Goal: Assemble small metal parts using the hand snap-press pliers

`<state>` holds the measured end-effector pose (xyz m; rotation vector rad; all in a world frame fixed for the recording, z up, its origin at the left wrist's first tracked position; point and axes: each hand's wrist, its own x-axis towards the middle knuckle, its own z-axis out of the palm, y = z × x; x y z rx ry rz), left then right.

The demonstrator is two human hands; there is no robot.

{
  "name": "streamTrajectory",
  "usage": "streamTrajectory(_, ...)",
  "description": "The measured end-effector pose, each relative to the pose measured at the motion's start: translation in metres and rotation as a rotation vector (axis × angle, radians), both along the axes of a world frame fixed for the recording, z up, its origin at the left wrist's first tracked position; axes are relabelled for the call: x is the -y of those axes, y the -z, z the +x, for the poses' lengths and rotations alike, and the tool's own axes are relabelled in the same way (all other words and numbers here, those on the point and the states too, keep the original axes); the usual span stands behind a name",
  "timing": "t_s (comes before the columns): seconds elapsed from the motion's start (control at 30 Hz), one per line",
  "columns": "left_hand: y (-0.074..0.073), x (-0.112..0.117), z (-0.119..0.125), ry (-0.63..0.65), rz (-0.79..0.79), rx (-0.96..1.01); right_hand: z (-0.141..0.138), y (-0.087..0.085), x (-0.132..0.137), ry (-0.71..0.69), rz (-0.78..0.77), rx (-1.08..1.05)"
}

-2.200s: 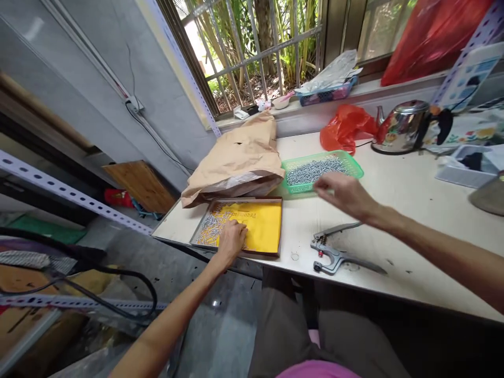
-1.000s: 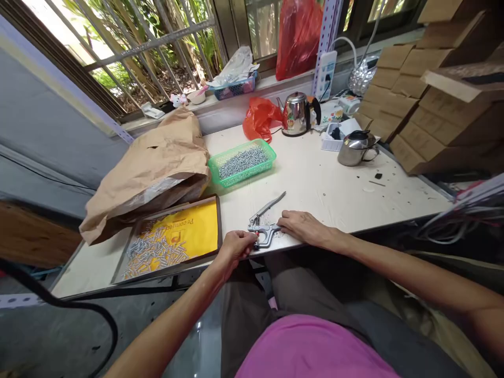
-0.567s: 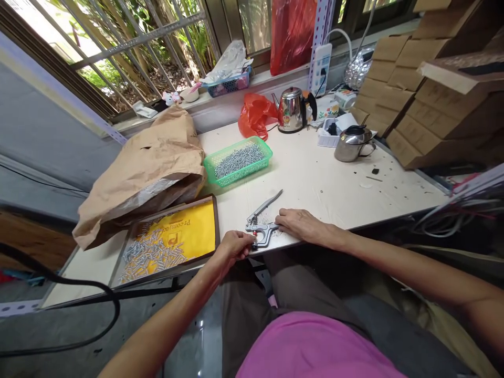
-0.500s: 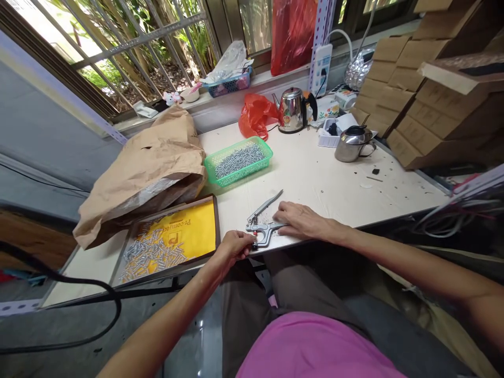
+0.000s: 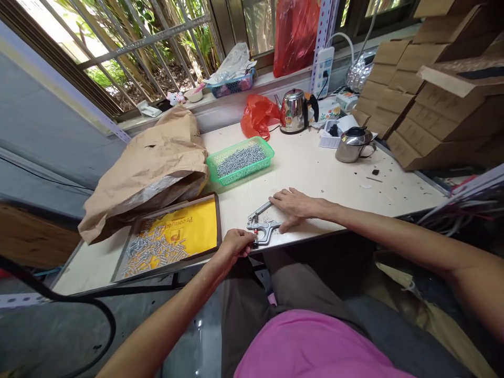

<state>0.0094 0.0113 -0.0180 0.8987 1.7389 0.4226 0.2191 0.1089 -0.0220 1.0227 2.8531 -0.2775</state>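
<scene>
A pair of grey metal snap-fastener pliers (image 5: 269, 228) lies on the table near its front edge, with a coil spring by the hinge and handles spread apart. My right hand (image 5: 293, 205) spans the handles, fingers over the far one and thumb at the near one. At the jaw end, my left hand (image 5: 237, 242) is closed in a pinch beside a small red part (image 5: 255, 231); what sits between the fingertips is hidden. To the left, a dark-rimmed tray (image 5: 217, 220) holds a yellow sheet (image 5: 200, 223) and many small metal pieces (image 5: 155, 251).
Behind the pliers stands a green plastic basket (image 5: 220, 181) of small metal pieces. A brown paper bag (image 5: 145, 163) lies at the left. Farther back are a red plastic bag (image 5: 258, 118), a kettle (image 5: 292, 113) and a steel pot (image 5: 350, 147). Cardboard boxes (image 5: 429, 105) are stacked at right.
My right hand has moved up and away from me onto the far handle, which was uncovered before. My left hand stays pinched at the jaw end.
</scene>
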Motion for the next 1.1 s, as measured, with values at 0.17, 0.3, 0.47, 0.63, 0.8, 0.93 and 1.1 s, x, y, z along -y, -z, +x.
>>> streamTrajectory(0.17,0.001,-0.001,0.001,-0.022,-0.008,-0.018,0.0,-0.001,0.006,0.015,0.02,-0.023)
streamTrajectory(0.3,0.001,0.007,0.001,0.067,0.065,-0.179,-0.002,0.0,0.008,0.027,0.015,-0.048)
streamTrajectory(0.47,-0.002,0.016,0.013,0.459,0.683,-0.703,-0.001,0.008,0.012,0.04,0.005,-0.085)
streamTrajectory(0.63,0.0,-0.017,0.03,0.835,0.804,-0.73,0.005,0.005,0.017,0.031,-0.024,-0.085)
streamTrajectory(0.8,0.0,-0.044,0.032,0.994,0.757,-0.719,0.012,-0.013,0.019,0.076,-0.032,0.01)
streamTrajectory(0.93,-0.001,-0.048,0.033,1.048,0.772,-0.747,0.006,-0.021,0.022,0.083,-0.022,0.063)
streamTrajectory(1.1,0.004,-0.044,0.041,0.968,0.777,-0.718,0.001,-0.014,0.024,0.091,-0.007,0.047)
